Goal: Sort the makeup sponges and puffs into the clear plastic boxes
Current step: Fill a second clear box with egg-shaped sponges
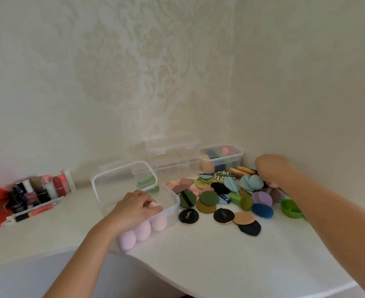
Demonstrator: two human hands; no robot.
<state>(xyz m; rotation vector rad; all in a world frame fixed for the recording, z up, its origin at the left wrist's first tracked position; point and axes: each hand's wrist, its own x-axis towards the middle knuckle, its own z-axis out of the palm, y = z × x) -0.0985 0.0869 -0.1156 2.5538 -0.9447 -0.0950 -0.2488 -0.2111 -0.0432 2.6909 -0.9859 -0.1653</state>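
An open clear plastic box stands in front of me, with three pink egg-shaped sponges in a row at its near wall. My left hand is inside the box, fingers closed on a small pink sponge. To the right lies a pile of coloured puffs and sponges. My right hand reaches into the far side of that pile, fingers curled on something pink that is mostly hidden. A second clear box, lid on and holding sponges, stands at the back.
The first box's lid leans behind it, with green sponges seen through it. An empty clear organiser stands by the wall. Nail polish bottles and cosmetics crowd the left. A green cup lies right of the pile. The white table's curved edge runs near me.
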